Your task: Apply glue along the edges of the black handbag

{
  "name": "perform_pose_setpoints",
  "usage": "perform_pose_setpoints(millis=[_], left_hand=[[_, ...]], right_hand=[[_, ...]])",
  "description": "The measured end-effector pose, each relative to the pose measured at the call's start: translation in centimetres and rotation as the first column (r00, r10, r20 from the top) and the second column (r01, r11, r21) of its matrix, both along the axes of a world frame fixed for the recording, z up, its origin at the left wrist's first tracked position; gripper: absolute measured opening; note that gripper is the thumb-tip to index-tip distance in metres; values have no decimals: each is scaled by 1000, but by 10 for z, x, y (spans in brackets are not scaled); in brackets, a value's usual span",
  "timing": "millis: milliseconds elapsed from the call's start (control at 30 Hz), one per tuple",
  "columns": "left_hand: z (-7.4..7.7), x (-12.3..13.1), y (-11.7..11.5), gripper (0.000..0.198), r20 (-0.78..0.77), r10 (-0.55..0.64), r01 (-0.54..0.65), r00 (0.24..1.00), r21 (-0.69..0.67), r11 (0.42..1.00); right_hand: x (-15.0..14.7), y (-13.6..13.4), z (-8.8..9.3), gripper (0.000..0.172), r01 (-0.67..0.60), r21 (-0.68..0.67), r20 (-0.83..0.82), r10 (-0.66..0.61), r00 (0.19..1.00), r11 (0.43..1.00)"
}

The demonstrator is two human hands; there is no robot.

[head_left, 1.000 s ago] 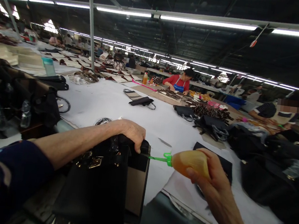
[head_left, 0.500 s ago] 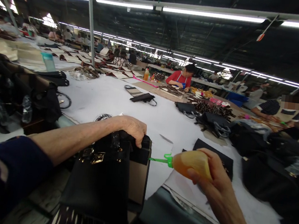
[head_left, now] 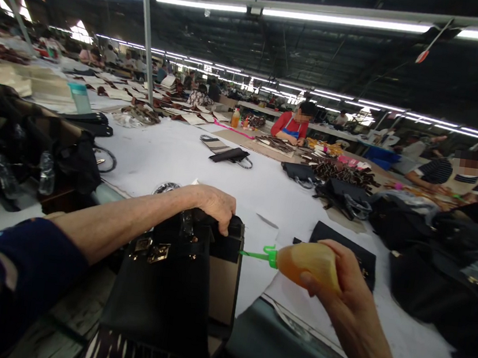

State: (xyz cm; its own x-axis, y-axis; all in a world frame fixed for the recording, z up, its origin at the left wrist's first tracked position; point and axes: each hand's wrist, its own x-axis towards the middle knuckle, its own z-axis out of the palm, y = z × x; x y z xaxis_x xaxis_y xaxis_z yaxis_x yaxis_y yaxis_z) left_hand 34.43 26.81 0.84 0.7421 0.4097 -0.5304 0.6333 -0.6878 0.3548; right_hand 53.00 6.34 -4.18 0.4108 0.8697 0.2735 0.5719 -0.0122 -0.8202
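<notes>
A black handbag (head_left: 162, 303) with gold clasps stands at the table's near edge. My left hand (head_left: 218, 205) pinches the top edge of its side, fingers bent downward over the black material. In my right hand (head_left: 332, 272) is a squeeze bottle (head_left: 305, 262) of amber liquid, tilted onto its side. Its green nozzle points left, and the tip is at the right edge of the bag's side panel (head_left: 223, 281), just below my left fingers. Whether the tip touches the edge is too small to tell.
Black bags (head_left: 30, 142) crowd the left, and more (head_left: 432, 272) lie at the right. A flat black piece (head_left: 343, 250) is beyond my right hand. Across the white table (head_left: 168, 147) sit two people, one in red (head_left: 289, 125), one in stripes.
The whole view has shifted slightly. Both hands, the bag and the bottle keep nearly the same places relative to each other. The person in red has moved their arms a little.
</notes>
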Motion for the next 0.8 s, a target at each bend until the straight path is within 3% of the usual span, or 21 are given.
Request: perform_pose_setpoints(millis=[267,800], left_hand=[[1,0,-2,29,-1,8,-8,1000,2,1000],[0,-3,3,37,-19,-26,27,999,34,999]], right_hand=[[-2,8,9,47,-2,5,31,2,1000,1000],[-4,-14,-5,46,-38,-135,58,46,997,990]])
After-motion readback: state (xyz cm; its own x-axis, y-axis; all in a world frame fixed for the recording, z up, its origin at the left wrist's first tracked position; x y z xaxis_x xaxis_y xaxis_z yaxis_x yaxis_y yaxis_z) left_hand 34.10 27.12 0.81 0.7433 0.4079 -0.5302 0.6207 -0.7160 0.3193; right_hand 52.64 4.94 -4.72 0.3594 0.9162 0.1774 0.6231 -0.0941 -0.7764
